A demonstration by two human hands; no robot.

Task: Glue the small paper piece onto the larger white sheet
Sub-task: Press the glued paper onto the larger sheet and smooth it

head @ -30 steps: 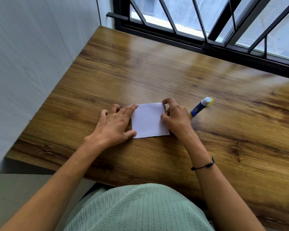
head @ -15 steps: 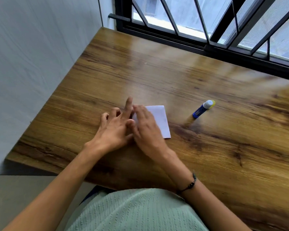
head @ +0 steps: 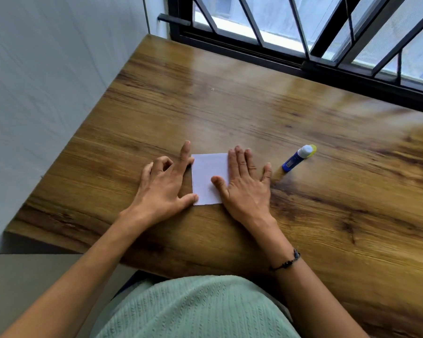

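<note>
Pressing white sheet [head: 209,178] flat, long axis pointing away: right hand [head: 246,189] spread; left hand [head: 165,186] fingertips on edge.

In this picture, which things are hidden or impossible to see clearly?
- Head view: the right hand covers the right edge of the paper.
- A separate small piece cannot be told apart, white on white.
- The print on the glue stick label is too small.
</note>
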